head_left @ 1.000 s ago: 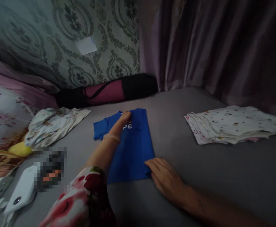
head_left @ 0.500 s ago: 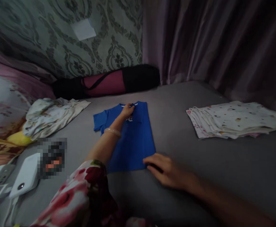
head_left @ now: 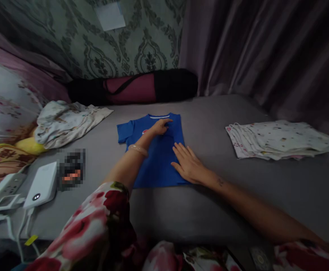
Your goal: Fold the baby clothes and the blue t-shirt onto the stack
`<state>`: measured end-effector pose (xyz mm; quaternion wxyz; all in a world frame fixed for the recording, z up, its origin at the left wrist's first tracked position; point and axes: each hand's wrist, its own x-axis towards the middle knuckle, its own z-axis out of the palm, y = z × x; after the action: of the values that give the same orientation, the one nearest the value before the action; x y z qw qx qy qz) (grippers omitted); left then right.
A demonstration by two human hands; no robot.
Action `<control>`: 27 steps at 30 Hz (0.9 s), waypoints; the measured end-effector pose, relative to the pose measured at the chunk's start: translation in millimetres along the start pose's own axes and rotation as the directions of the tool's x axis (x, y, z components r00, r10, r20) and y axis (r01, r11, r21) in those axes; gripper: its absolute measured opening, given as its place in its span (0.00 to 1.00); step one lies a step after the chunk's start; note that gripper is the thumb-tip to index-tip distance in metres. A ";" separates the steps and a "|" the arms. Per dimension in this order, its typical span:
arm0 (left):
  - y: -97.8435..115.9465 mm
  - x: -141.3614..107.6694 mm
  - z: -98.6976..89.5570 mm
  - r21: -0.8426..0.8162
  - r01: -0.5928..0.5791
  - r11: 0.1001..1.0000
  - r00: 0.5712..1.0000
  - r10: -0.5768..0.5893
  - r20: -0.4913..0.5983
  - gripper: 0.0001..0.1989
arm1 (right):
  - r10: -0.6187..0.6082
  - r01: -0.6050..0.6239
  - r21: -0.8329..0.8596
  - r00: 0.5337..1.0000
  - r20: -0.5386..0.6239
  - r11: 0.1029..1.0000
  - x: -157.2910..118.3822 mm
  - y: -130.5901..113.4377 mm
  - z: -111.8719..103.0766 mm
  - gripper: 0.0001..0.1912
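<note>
A blue T-shirt [head_left: 156,165] lies flat on the grey bed surface, its collar toward the wall. Its left sleeve sticks out, while the right side is folded inward in a straight edge. My left hand [head_left: 161,127] rests on the shirt just below the collar, fingers apart and the index finger stretched to the right. Lower down, my right hand [head_left: 187,162] lies flat with spread fingers on the shirt's right edge. Neither hand grips the cloth.
Folded patterned cloths [head_left: 283,139] are stacked at the right. A crumpled patterned cloth [head_left: 68,120] lies at the left, near a white power bank [head_left: 41,184] and a power strip [head_left: 5,192] with cables. A black and maroon long bag [head_left: 136,88] lies along the wall.
My right hand has moved up from the shirt's bottom corner and flattened out. My left hand has loosened its fingers near the collar, uncovering the neckline. The view has shifted slightly.
</note>
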<state>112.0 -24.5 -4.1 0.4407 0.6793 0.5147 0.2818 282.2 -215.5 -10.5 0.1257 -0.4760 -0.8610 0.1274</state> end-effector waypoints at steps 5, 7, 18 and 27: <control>-6.7 -8.6 7.1 0.347 -0.150 0.926 0.986 0.168 -0.022 0.17 | 0.054 -0.052 -0.038 0.998 0.044 0.998 8.4 -1.2 16.8 0.38; -8.7 -13.7 8.7 0.387 -0.156 0.909 0.982 0.186 -0.042 0.19 | 0.051 -0.049 -0.040 0.997 0.049 0.998 8.8 -0.1 16.1 0.38; 5.3 -106.4 19.1 0.516 -0.280 0.810 0.954 0.294 0.058 0.18 | -0.090 0.069 0.140 0.984 0.151 0.988 -3.5 -15.2 3.7 0.32; 16.3 -197.9 76.2 0.586 -0.235 0.775 0.958 0.287 0.004 0.20 | 0.220 -0.217 0.041 0.970 -0.102 0.975 120.1 55.2 -22.0 0.26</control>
<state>121.4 -236.9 -10.2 0.1464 0.8330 0.4952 0.1985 271.2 -82.6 2.9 0.1634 -0.5721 -0.7935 0.1279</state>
